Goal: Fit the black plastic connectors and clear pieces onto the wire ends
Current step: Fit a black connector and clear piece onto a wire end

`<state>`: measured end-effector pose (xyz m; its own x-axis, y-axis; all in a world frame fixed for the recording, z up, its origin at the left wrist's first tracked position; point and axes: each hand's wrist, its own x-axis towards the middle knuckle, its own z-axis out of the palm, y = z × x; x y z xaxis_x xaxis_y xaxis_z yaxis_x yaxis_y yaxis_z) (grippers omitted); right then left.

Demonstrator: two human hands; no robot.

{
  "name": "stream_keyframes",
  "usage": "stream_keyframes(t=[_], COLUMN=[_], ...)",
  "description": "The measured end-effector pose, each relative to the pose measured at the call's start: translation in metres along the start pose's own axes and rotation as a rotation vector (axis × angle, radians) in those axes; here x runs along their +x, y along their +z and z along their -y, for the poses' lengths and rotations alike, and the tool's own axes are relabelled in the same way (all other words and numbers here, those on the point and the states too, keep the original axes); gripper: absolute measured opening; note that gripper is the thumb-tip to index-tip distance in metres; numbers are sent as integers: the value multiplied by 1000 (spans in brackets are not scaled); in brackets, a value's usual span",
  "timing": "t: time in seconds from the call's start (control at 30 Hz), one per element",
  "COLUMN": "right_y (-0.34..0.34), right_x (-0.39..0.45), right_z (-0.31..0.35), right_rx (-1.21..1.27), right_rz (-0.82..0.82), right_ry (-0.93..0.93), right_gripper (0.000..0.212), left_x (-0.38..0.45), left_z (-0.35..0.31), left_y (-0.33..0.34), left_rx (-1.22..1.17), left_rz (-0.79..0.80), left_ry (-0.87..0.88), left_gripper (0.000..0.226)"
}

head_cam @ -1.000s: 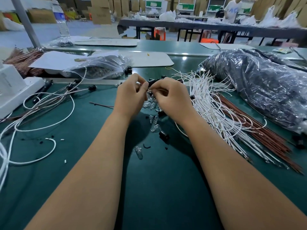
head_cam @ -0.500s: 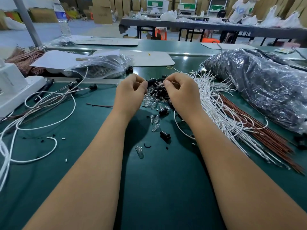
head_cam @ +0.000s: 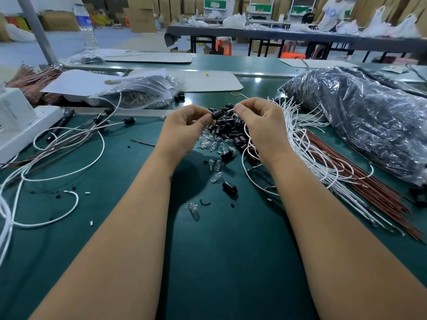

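Your left hand (head_cam: 184, 125) pinches 1 black connector (head_cam: 218, 113) just above the connector pile (head_cam: 231, 132). Your right hand (head_cam: 258, 118) pinches a white wire end (head_cam: 230, 110) at its mouth. Clear pieces (head_cam: 209, 143) lie beside the pile.

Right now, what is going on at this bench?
A person is assembling wire parts on a green table. The left hand pinches a black connector, while the right hand pinches a white wire with its end at the connector's opening. Whether it is seated cannot be told. Below the hands lies a pile of black connectors and clear pieces; a bundle of white wires lies to the right.
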<state>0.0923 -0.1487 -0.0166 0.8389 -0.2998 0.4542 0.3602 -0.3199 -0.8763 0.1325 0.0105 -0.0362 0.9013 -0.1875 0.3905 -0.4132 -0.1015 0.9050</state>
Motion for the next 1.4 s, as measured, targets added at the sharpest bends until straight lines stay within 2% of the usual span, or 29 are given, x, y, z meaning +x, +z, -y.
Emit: stream_keyframes(t=[0.4,0.6,0.67,0.9,1.13,1.3,1.4], right_y=[2,5,6,5,6,7,8], right_x=[0,0,0,-2,-1,-2,-1], right_z=[-2,-3,-3,0,-3,-2,-3], right_rx=[-37,-204,-226,-105,-243,-203,-209], right_rz=[32,11,8,45,54,51,20], right_ry=[-1,-67,-65,-7,-10,15,-3], right_gripper=[13,10,9,12,12,15,7], left_x=[-1,-1,-1,-2,-4,-4,-3], left_z=[-1,-2,-2,-2,-6,-5,-5], left_y=[1,2,2,4,1,3,3], left_rx=[2,-31,-53,-25,-93,-53,-53], left_rz=[15,25,31,10,-12,-22,-24], left_ry=[7,-28,-41,-26,-20,-26,-36], left_gripper=[10,6,11,9,11,4,4])
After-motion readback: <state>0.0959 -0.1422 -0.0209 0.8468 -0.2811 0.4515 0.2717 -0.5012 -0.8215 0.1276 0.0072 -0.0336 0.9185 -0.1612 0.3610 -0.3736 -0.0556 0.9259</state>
